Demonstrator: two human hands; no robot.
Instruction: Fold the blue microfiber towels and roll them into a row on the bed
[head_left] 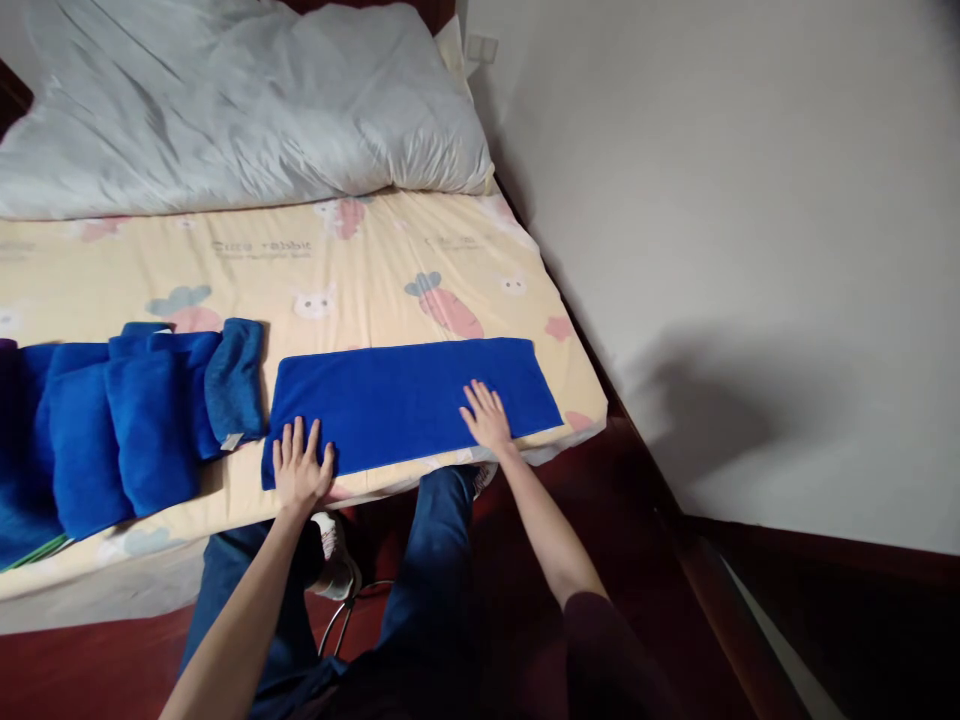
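A blue towel (pixel 405 395), folded into a long flat strip, lies across the near edge of the bed. My left hand (pixel 300 465) rests flat on its left end with fingers spread. My right hand (pixel 487 415) presses flat on the strip toward its right end, fingers apart too. Neither hand grips anything. Just left of the strip sits a row of folded blue towels (pixel 142 420), the nearest one a duller blue with a small tag.
The bed has a yellow cartoon-print sheet (pixel 360 270) and a crumpled white duvet (pixel 240 100) at the far end. A white wall (pixel 735 250) runs along the bed's right side. My legs and dark red floor (pixel 97 670) are below.
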